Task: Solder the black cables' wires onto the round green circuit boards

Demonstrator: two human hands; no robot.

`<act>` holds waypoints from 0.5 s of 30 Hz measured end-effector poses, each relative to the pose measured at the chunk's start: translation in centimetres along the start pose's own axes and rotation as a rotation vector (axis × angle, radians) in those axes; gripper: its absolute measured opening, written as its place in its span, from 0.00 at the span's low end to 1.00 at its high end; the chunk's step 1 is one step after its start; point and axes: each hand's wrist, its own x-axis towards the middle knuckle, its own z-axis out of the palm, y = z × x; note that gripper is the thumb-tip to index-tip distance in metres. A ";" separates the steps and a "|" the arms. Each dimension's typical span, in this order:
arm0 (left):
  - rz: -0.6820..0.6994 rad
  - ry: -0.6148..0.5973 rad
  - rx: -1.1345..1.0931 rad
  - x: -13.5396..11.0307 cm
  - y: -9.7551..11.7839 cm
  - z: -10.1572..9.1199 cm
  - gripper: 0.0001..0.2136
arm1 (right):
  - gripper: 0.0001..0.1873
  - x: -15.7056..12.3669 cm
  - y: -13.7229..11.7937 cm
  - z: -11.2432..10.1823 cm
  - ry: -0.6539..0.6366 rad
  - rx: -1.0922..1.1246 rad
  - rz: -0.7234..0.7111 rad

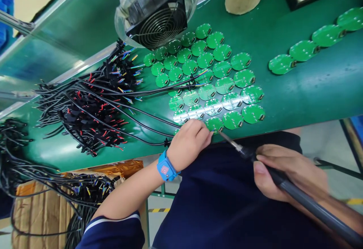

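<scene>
- Where the bench edge meets the person's dark top, the left hand (188,143) rests loosely curled, not gripping, with its fingertips (210,135) apparently against a round green circuit board (214,124), probably steadying it.
- The right hand (289,169) is clamped round a black-handled soldering iron (283,181), held like a pen, so its thin metal tip (227,139) points at that board from just beside it.
- That board lies at the near edge of a tight cluster of roughly forty matching boards (204,75) on the green bench top (312,98), their connectors mostly facing one way, seemingly for easy reach.
- Four more boards (303,50) form a separate row, well apart.
- Two bundles of black cables with coloured wire ends lie nearby: one (99,116) on the bench, the other (85,190) drooping over a brown cardboard box (36,215).
- One blue wrist strap (166,167) circles the left wrist, likely against static.
- One clear round fan housing (157,26) sits beside the cluster, probably to draw off fumes.
</scene>
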 end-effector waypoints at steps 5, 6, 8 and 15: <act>-0.006 0.006 -0.054 0.0 -0.1 -0.2 0.07 | 0.07 0.8 -0.2 0.8 -0.029 -0.027 -0.120; -0.010 0.008 -0.064 0.0 -0.1 -0.2 0.06 | 0.07 0.9 -0.3 0.8 -0.053 -0.045 -0.118; -0.034 0.014 -0.077 0.1 0.1 -0.2 0.06 | 0.08 1.2 -0.6 0.7 -0.131 -0.088 -0.132; -0.204 0.002 -0.130 0.6 1.0 -0.3 0.05 | 0.08 0.9 -1.1 1.3 -0.060 -0.161 -0.242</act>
